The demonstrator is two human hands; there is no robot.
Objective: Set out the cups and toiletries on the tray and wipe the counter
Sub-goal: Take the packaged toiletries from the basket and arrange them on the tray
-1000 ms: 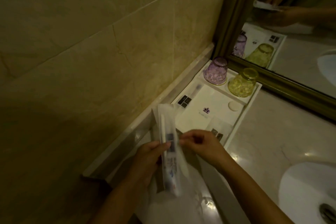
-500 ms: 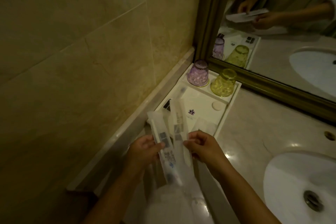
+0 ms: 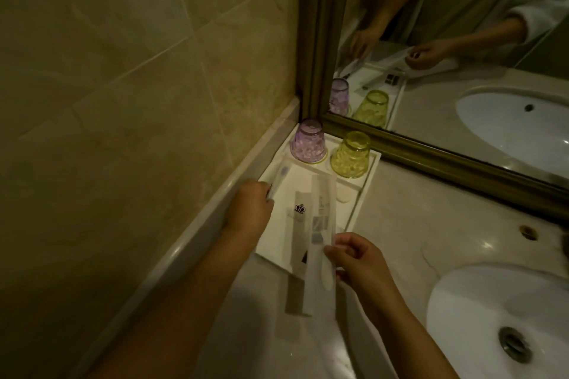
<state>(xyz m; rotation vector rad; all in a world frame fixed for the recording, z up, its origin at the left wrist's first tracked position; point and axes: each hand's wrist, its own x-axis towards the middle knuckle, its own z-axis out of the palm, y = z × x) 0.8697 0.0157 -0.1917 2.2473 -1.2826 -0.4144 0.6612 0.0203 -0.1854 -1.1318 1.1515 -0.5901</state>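
A white tray (image 3: 360,208) sits in the counter's corner against the wall and mirror. At its far end stand a purple cup (image 3: 308,141) and a yellow cup (image 3: 352,155), both upside down. My left hand (image 3: 251,209) holds a wrapped toothbrush packet (image 3: 63,177) low over the tray's left side by the wall. My right hand (image 3: 358,258) pinches a second clear toothbrush packet (image 3: 321,224) above the tray's near end. A flat sachet (image 3: 297,234) with a dark logo lies on the tray under it. A small round soap (image 3: 344,195) rests near the yellow cup.
A tiled wall with a raised ledge (image 3: 197,224) runs along the left. The framed mirror (image 3: 462,55) stands behind the tray. A white sink basin (image 3: 498,323) with its drain is at the right, and a pale cloth or bag (image 3: 320,348) lies near the counter's front edge.
My hands have separated, each with one packet. The left hand moved forward and down to the tray's wall side; the right hand stays near the tray's front. The view shifted towards the mirror.
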